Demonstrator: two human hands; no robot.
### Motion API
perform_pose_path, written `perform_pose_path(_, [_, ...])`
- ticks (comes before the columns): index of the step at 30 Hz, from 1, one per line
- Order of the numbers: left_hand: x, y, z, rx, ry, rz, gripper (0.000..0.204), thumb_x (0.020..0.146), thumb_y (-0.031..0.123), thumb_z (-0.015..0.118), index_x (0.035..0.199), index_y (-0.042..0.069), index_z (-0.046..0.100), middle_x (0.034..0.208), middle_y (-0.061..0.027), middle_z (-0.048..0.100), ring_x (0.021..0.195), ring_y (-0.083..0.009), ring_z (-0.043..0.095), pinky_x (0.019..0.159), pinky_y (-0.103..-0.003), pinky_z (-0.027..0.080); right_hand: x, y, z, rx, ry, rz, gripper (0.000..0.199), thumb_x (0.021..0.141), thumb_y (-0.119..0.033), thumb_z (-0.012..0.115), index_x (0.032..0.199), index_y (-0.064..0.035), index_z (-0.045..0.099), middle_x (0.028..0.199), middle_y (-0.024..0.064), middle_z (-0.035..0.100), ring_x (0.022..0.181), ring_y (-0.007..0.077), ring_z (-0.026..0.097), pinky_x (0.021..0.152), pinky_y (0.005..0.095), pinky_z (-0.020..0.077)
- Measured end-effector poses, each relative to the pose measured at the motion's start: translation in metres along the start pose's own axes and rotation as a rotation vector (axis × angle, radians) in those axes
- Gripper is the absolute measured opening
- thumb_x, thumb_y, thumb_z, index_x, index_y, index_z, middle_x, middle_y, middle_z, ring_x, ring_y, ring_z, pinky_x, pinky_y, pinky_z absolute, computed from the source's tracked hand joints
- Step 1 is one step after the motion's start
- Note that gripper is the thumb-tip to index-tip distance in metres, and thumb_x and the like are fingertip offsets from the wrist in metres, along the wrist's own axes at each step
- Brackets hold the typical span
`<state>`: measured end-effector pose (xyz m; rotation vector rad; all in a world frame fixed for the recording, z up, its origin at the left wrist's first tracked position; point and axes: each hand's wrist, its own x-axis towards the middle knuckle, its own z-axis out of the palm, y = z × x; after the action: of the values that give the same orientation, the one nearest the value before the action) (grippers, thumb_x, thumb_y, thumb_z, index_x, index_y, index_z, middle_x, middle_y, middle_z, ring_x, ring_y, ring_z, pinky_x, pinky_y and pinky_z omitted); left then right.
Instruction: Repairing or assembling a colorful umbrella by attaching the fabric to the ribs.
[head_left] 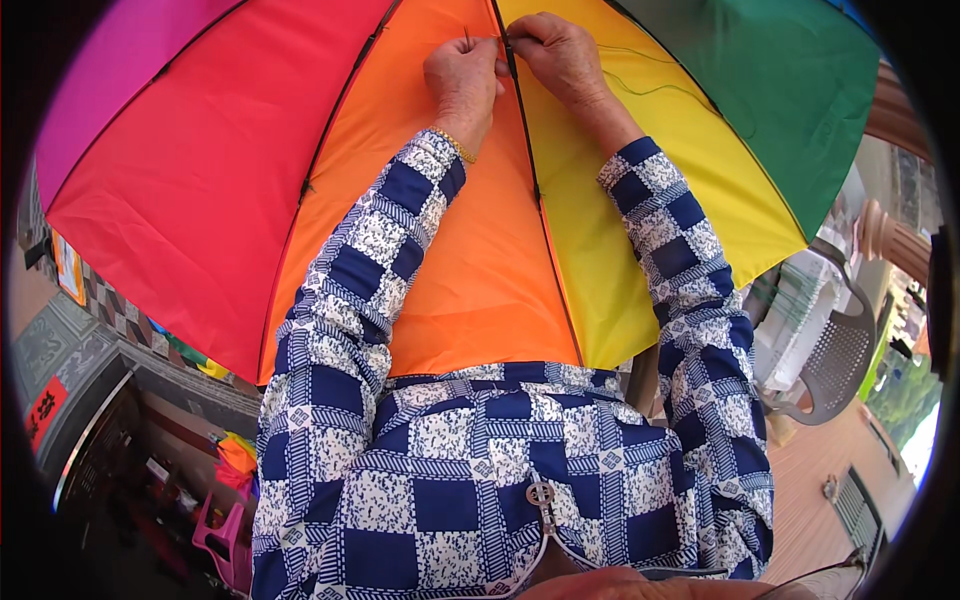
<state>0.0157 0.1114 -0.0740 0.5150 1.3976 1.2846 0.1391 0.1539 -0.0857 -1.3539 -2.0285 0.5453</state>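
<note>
The open umbrella (450, 290) spreads before you, rim nearest; its black rib (525, 130) runs far to near, slanting right. Your left hand (463, 78) curls closed on a thin dark sliver (467, 36); your right hand (560, 58) bends beside the rib, its grip unclear. Green thread (640, 92) trails right.

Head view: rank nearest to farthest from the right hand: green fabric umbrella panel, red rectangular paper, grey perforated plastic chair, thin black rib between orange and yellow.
From the right hand:
1. Black rib, immediately left
2. Green panel, right
3. Grey chair, lower right
4. Red paper, far lower left
</note>
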Motion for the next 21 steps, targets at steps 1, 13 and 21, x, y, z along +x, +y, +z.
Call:
perform_pose_path(1, [0.000, 0.000, 0.000, 0.004, 0.002, -0.002, 0.011, 0.081, 0.012, 0.061, 0.079, 0.001, 0.058, 0.063, -0.0058, 0.059, 0.040, -0.0083, 0.045, 0.039, -0.022, 0.036, 0.000, 0.000, -0.001, 0.010, -0.007, -0.005, 0.012, 0.075, -0.014, 0.064, 0.086, -0.0086, 0.066, 0.081, 0.0061, 0.065, 0.074, 0.0214, 0.063, 0.067, 0.0292, 0.0492])
perform_pose_path(13, [0.001, 0.000, 0.002, -0.024, 0.015, -0.025, 0.012, 0.080, 0.011, 0.060, 0.076, 0.001, 0.056, 0.057, -0.0060, 0.057, 0.038, -0.0092, 0.045, 0.036, -0.023, 0.035, 0.000, -0.008, -0.003, -0.042, -0.016, -0.029, 0.011, 0.074, -0.011, 0.064, 0.084, -0.0080, 0.066, 0.080, 0.0068, 0.064, 0.074, 0.0228, 0.063, 0.067, 0.0298, 0.0492])
perform_pose_path(21, [-0.004, -0.001, -0.005, -0.089, -0.029, -0.069, 0.011, 0.083, 0.012, 0.057, 0.079, 0.001, 0.055, 0.061, -0.0071, 0.058, 0.037, -0.0087, 0.044, 0.036, -0.023, 0.034, -0.003, -0.011, -0.004, -0.043, -0.008, -0.010, 0.008, 0.076, -0.018, 0.062, 0.078, -0.0121, 0.065, 0.079, 0.0065, 0.062, 0.076, 0.0281, 0.061, 0.065, 0.0381, 0.0486])
